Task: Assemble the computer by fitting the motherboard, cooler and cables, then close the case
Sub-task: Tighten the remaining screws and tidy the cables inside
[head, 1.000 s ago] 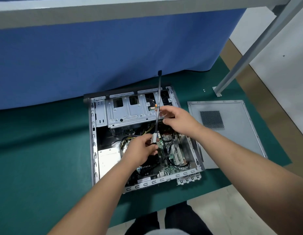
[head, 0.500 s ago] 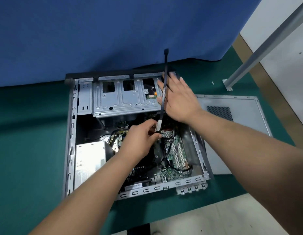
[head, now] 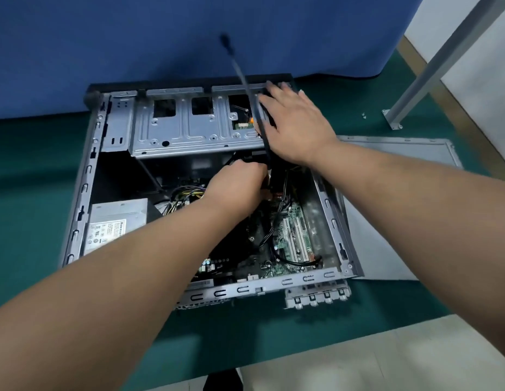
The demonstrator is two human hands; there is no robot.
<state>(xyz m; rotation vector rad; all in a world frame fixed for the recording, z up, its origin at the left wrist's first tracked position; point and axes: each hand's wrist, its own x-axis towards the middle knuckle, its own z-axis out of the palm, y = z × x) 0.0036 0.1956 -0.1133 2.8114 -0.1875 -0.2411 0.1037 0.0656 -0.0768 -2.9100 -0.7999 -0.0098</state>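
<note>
The open computer case lies on its side on a green mat. Its green motherboard sits in the right half, with black cables running over it. A stiff black flat cable rises from the middle of the case and leans up to the left. My left hand grips the cable's lower end, just below the silver drive cage. My right hand lies flat with straight fingers on the cage's far right corner, beside the cable. The cable's lower plug is hidden by my left hand.
A grey power supply fills the case's near left corner. The grey side panel lies on the mat to the right, partly under the case. A metal table leg and two small screws are at the far right. Blue cloth hangs behind.
My right hand let go of the cable and flattened on the cage's far right corner. My left hand moved the cable's lower end towards the cage, and the cable's top tilted left.
</note>
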